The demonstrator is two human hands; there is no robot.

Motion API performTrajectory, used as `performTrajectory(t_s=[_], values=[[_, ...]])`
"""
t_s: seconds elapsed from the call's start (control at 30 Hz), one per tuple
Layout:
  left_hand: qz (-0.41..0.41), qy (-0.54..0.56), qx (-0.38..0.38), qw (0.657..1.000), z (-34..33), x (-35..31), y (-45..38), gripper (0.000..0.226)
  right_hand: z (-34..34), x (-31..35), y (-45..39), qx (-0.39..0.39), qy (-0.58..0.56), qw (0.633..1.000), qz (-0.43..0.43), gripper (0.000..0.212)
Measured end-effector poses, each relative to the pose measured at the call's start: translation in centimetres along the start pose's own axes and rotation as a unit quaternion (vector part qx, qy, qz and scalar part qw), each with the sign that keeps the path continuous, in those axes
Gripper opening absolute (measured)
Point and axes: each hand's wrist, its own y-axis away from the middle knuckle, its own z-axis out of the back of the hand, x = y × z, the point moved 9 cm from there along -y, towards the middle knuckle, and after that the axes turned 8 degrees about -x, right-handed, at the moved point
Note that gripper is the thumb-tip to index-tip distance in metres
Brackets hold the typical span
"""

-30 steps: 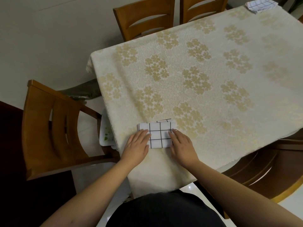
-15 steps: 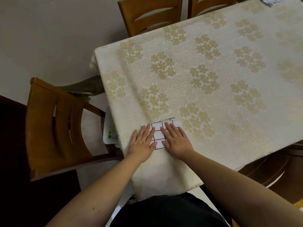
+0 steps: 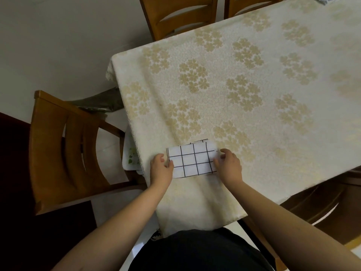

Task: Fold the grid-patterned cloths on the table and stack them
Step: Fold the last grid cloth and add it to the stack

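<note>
a person stands at the near edge of a worktop (image 3: 273, 133) covered by a cream tablecloth (image 3: 244, 85) patterned with pale gold flower clusters; a folded grid-patterned cloth (image 3: 192, 160), white with thin black lines, lies flat near that edge, a second folded layer peeking out along its far side; the left hand (image 3: 161, 168) grips the cloth's left end, fingers curled round the edge; the right hand (image 3: 228, 164) holds the right end, fingers curled over its corner, thumb on the near side; both bare forearms reach in from below; another cloth (image 3: 322, 0) shows only as a sliver at the far right corner, too cut off to tell its shape; a wooden chair (image 3: 58, 149) stands to the left of the worktop, two more chairs (image 3: 175, 14) along the far side; the person wears a dark top (image 3: 195, 251).
</note>
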Motion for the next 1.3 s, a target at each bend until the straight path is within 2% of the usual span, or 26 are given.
performTrajectory(t_s=[0.03, 0.1, 0.13, 0.27, 0.33, 0.37, 0.4, 0.53, 0.7, 0.8, 0.9, 0.97, 1.1, 1.3], values=[[0.070, 0.035, 0.008, 0.997, -0.2, 0.9, 0.0, 0.045, -0.7, -0.6, 0.3, 0.030, -0.013, 0.999, -0.033, 0.048], [0.132, 0.060, 0.018, 0.989, -0.4, 1.3, -0.2, 0.044, -1.6, -1.1, 0.7, 0.071, -0.058, 0.992, -0.088, 0.054], [0.132, 0.044, 0.028, 0.990, -0.5, 1.1, -0.4, 0.041, -1.8, -1.0, 0.9, 0.082, -0.074, 0.989, -0.103, 0.055], [0.070, -0.131, 0.121, 0.981, -1.3, -0.2, -0.7, 0.026, -1.5, -0.9, 1.1, 0.104, -0.079, 0.981, -0.146, 0.053], [0.056, -0.150, 0.149, 0.976, -1.7, -0.4, -0.1, 0.025, -1.2, -1.2, 1.0, 0.110, -0.057, 0.982, -0.144, 0.038], [0.050, -0.142, 0.151, 0.977, -1.7, -0.6, 0.2, 0.022, -1.2, -1.3, 1.0, 0.120, -0.043, 0.982, -0.139, 0.024], [0.048, -0.115, 0.147, 0.981, -1.7, -0.6, 0.5, 0.016, -1.2, -1.3, 1.1, 0.132, -0.036, 0.981, -0.135, 0.020], [0.060, 0.024, 0.135, 0.989, -1.2, -0.5, 1.6, 0.008, -0.7, -1.9, 1.9, 0.136, -0.049, 0.979, -0.141, 0.030], [0.066, 0.148, 0.181, 0.970, -0.9, -1.3, 2.9, 0.041, 0.2, -2.2, 3.0, 0.139, -0.195, 0.962, -0.133, 0.019], [0.046, 0.197, 0.223, 0.954, -0.8, -2.9, 4.1, 0.050, -0.1, -2.9, 3.5, 0.170, -0.299, 0.924, -0.167, 0.035], [0.035, 0.222, 0.257, 0.940, -0.7, -4.0, 5.2, 0.042, -0.4, -3.1, 4.2, 0.214, -0.397, 0.865, -0.219, 0.040], [0.028, 0.214, 0.251, 0.943, -0.4, -4.3, 5.6, 0.037, -0.1, -3.2, 4.2, 0.220, -0.432, 0.845, -0.228, 0.045], [0.021, 0.162, 0.158, 0.974, 0.5, -3.5, 5.1, 0.029, 1.3, -3.1, 3.8, 0.216, -0.454, 0.841, -0.198, 0.042], [0.024, 0.152, 0.099, 0.983, 0.5, -2.9, 6.2, 0.011, 2.8, -3.4, 4.7, 0.210, -0.421, 0.868, -0.158, 0.033]])
